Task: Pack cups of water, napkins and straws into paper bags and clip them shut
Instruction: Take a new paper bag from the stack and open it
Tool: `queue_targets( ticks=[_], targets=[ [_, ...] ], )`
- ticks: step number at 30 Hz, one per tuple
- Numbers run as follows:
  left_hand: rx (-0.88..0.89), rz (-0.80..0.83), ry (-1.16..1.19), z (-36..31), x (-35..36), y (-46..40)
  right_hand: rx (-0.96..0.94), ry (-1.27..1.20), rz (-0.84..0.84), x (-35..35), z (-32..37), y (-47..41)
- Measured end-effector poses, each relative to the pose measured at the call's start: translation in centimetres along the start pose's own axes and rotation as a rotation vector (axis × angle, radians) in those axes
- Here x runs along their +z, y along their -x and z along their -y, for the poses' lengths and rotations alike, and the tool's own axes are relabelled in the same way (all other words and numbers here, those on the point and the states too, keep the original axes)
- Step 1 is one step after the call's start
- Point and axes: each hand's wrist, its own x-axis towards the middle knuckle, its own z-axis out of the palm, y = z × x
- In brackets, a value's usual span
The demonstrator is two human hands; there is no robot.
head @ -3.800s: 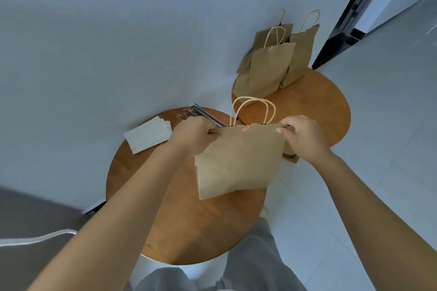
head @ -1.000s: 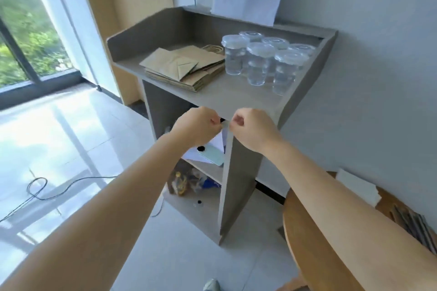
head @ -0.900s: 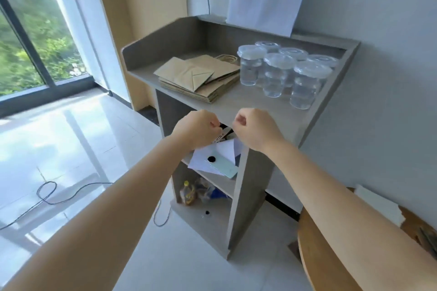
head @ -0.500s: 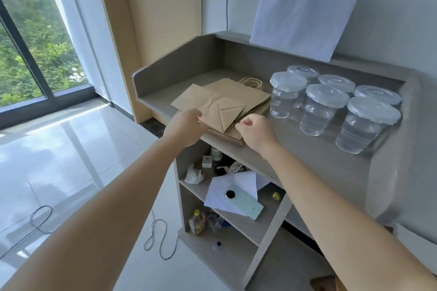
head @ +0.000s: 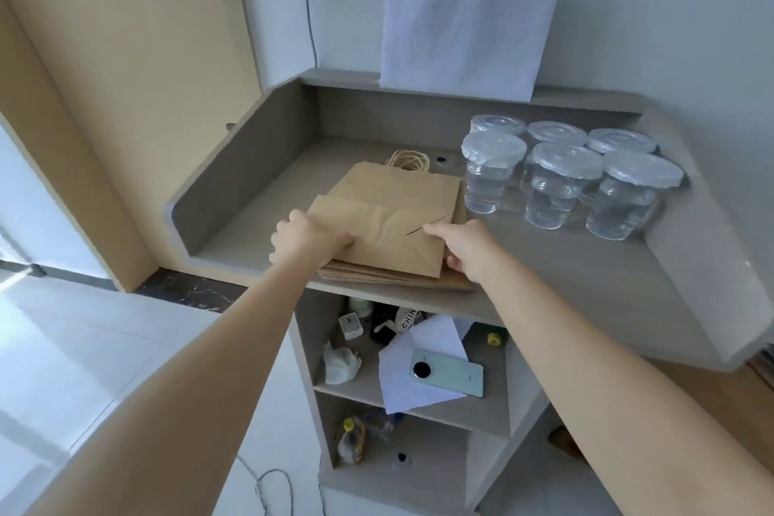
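Flat bag stack (head: 398, 197) (handles (head: 408, 160) wallward)

Soft daylight comes in from the left, glaring white off the floor (head: 63, 348) and glinting on the cup lids (head: 567, 160), shadows stay faint, the arms blur toward the bottom corners, and straight edges bow at the frame's rim.

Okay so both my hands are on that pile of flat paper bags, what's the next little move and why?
Probably lift just the top bag off the stack. Your left hand already grips its near-left edge, and your right hand rests at its right side where the fold opens. It is still folded flat, so nothing can go in, and the lidded water cups wait beside it.
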Motion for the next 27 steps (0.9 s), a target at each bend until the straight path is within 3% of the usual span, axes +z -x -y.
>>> queue_targets(
  ticks=[3,5,8,11,14,17,20,22,24,27],
  targets=[
    [0.073,-0.036,-0.019,0.7,-1.2,-0.2,0.028,-0.046,0.008,0.2,0.5,0.8],
    [0.114,0.016,0.12,1.3,-2.2,-0.7,-0.038,-0.068,0.053,-0.3,0.6,1.7],
    [0.084,0.281,0.558,2.1,-3.9,-1.1,-0.146,-0.089,0.164,-2.5,-0.5,4.0],
    [0.122,0.582,0.75,1.9,-4.5,-0.8,-0.199,-0.107,0.245,-5.5,-2.9,6.9],
    [0.233,0.756,0.894,0.5,-3.1,1.2,-0.206,-0.149,0.229,-9.1,-5.6,9.4],
    [0.301,0.901,0.986,-1.5,-0.6,5.3,-0.153,-0.067,0.057,-12.7,-7.9,12.5],
    [0.394,0.979,0.966,-3.6,3.0,10.7,-0.081,0.227,-0.414,-15.9,-9.8,15.6],
    [0.466,0.967,0.93,-4.5,5.6,14.8,-0.117,0.291,-0.674,-17.5,-10.3,17.6],
    [0.573,0.936,0.877,-4.8,8.4,19.1,-0.098,0.127,-0.698,-18.8,-10.2,19.5],
    [0.783,0.873,0.758,-4.2,12.1,24.9,0.082,-0.299,-0.482,-20.6,-9.6,21.9]
  ],
)
